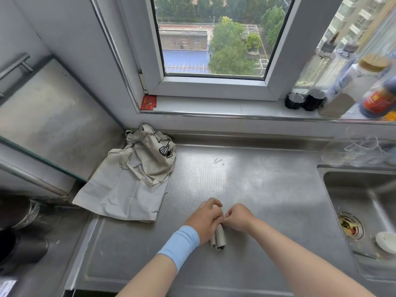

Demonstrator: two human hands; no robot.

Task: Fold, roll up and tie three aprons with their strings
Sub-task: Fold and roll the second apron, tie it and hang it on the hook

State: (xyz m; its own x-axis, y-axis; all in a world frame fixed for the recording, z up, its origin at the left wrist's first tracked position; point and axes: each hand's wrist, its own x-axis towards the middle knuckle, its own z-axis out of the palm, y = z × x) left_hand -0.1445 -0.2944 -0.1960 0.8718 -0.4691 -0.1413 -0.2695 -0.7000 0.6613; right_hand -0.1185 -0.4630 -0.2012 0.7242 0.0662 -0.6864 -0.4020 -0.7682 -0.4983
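Observation:
A rolled-up beige apron lies on the steel counter near the front, its near end showing below my hands. My left hand, with a light blue wristband, grips the roll from the left. My right hand meets it at the roll's far end, fingers curled and pinching there; the string itself is hidden by the fingers. A heap of loose beige aprons lies at the counter's back left, one crumpled with a dark print on top of a flatter one.
A sink with a drain strainer is sunk into the counter at the right, a white dish at its near edge. Bottles stand on the right of the windowsill, a red packet on its left. A dark pot sits far left.

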